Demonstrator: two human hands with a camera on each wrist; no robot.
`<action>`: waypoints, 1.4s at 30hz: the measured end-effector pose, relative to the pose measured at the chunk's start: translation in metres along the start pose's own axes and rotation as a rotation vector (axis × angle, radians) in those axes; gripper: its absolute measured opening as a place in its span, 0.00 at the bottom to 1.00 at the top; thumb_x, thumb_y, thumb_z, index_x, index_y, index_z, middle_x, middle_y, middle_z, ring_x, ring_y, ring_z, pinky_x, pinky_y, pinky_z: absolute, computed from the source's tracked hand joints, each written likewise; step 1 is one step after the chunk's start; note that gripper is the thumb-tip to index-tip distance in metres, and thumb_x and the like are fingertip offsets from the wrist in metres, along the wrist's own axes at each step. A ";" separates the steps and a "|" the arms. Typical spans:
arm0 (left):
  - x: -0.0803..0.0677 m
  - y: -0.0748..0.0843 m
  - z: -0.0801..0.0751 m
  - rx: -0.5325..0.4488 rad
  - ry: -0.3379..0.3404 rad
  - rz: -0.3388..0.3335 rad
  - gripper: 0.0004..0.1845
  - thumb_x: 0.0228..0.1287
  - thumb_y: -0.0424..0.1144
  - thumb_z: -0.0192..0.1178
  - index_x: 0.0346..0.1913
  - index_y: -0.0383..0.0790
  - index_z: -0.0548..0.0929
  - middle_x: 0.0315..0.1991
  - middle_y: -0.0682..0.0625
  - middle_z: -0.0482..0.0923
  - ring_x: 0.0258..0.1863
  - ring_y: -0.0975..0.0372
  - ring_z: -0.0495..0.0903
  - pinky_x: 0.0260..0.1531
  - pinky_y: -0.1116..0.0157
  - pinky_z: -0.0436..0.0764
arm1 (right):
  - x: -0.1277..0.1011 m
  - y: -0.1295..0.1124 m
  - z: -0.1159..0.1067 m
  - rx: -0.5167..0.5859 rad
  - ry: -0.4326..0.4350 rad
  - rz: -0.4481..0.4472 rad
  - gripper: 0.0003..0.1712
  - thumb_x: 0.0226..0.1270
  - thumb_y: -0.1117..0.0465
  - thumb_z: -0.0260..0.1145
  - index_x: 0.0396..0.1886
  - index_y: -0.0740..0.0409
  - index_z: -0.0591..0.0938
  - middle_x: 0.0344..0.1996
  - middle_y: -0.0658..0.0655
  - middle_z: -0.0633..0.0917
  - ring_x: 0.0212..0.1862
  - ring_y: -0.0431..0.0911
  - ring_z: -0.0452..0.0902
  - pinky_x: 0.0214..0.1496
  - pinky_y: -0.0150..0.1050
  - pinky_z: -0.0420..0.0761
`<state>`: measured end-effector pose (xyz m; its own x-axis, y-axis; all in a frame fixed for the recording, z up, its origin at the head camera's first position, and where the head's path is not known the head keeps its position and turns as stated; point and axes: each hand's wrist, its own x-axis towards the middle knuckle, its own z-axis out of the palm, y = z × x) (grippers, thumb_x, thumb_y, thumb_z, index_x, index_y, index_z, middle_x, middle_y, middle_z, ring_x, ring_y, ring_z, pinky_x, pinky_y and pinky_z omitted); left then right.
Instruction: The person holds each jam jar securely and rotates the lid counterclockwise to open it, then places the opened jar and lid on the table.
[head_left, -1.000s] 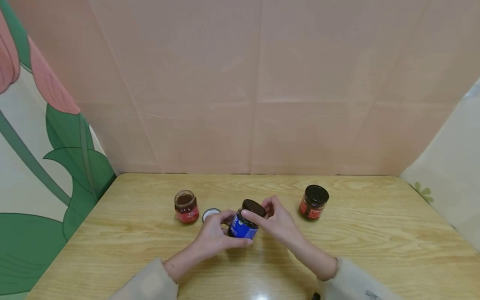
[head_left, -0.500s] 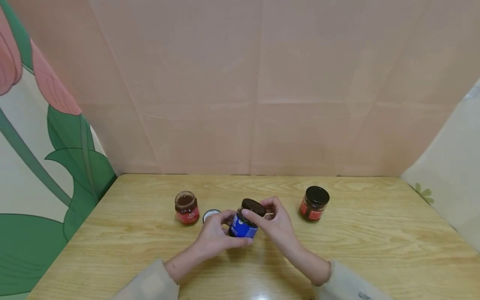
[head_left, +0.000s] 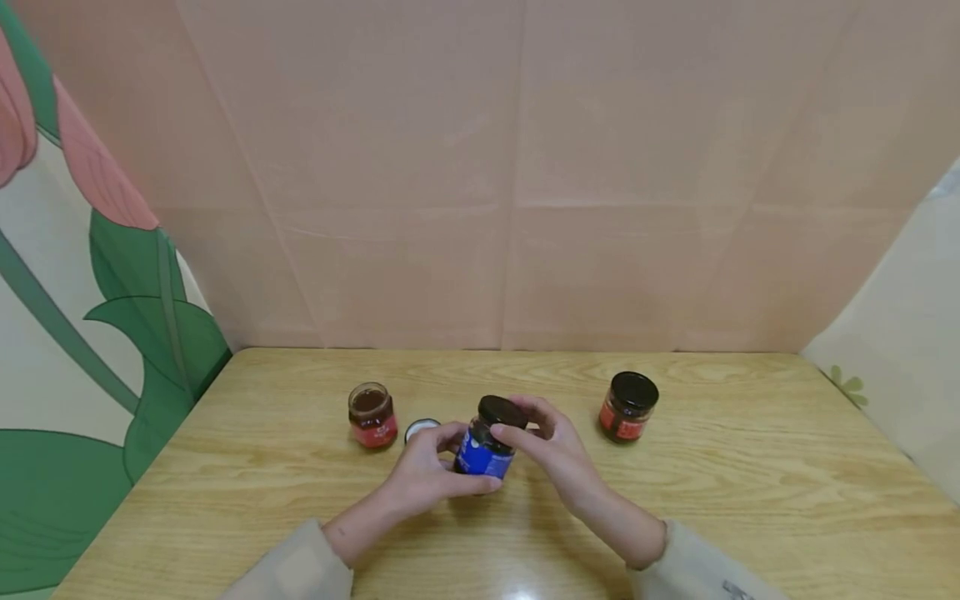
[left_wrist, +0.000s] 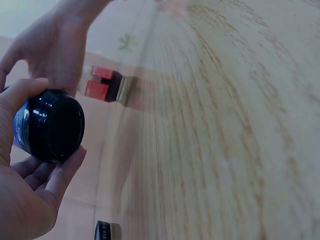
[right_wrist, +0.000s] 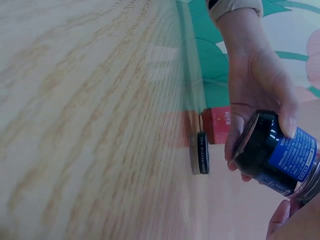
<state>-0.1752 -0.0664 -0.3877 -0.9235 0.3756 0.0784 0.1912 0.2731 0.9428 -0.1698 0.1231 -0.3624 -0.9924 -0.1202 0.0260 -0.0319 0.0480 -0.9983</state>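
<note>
My left hand [head_left: 423, 475] grips a glass jar [head_left: 482, 457] with a blue label around its body, thumb in front and fingers behind. The jar is held up off the table and tilted, its black lid [head_left: 501, 409] toward the right hand. With thumb and fingers on opposite sides, my right hand [head_left: 564, 454] grips that lid, which sits on the jar's mouth. In the left wrist view the dark base of the jar [left_wrist: 65, 125] faces the camera. The right wrist view shows the blue label and the left hand [right_wrist: 257, 82] around the lower part.
An open jar with a red label [head_left: 375, 427] stands left of the hands. Beside it lies a loose lid [head_left: 421, 427], white inside up and partly behind the left hand. On the right stands a red-labelled jar with its black lid on [head_left: 630, 407].
The jar's lid end has shifted slightly left, and the jar leans less. My right fingers and thumb have changed position around the lid. My left hand keeps its grip.
</note>
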 end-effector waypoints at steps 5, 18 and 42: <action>0.000 0.002 -0.001 -0.033 -0.013 -0.013 0.34 0.44 0.41 0.77 0.56 0.33 0.77 0.45 0.45 0.81 0.46 0.59 0.78 0.46 0.63 0.82 | -0.002 -0.002 -0.002 0.040 -0.048 -0.046 0.29 0.57 0.63 0.66 0.59 0.65 0.73 0.52 0.62 0.78 0.44 0.46 0.78 0.54 0.39 0.72; 0.000 0.002 -0.001 -0.035 -0.004 -0.031 0.36 0.44 0.40 0.77 0.58 0.31 0.75 0.47 0.44 0.81 0.46 0.58 0.79 0.45 0.63 0.82 | 0.000 -0.003 -0.003 0.026 0.004 -0.061 0.25 0.61 0.60 0.63 0.59 0.63 0.75 0.53 0.59 0.80 0.51 0.43 0.75 0.55 0.37 0.71; 0.005 0.000 0.002 -0.010 0.077 -0.027 0.36 0.42 0.42 0.77 0.56 0.31 0.77 0.45 0.43 0.82 0.41 0.58 0.81 0.39 0.65 0.82 | 0.006 0.001 -0.014 0.302 0.072 -0.071 0.25 0.72 0.61 0.54 0.63 0.71 0.68 0.44 0.49 0.82 0.47 0.42 0.79 0.48 0.32 0.78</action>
<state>-0.1795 -0.0624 -0.3883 -0.9512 0.2989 0.0769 0.1626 0.2736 0.9480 -0.1771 0.1367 -0.3621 -0.9952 -0.0412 0.0886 -0.0752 -0.2557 -0.9638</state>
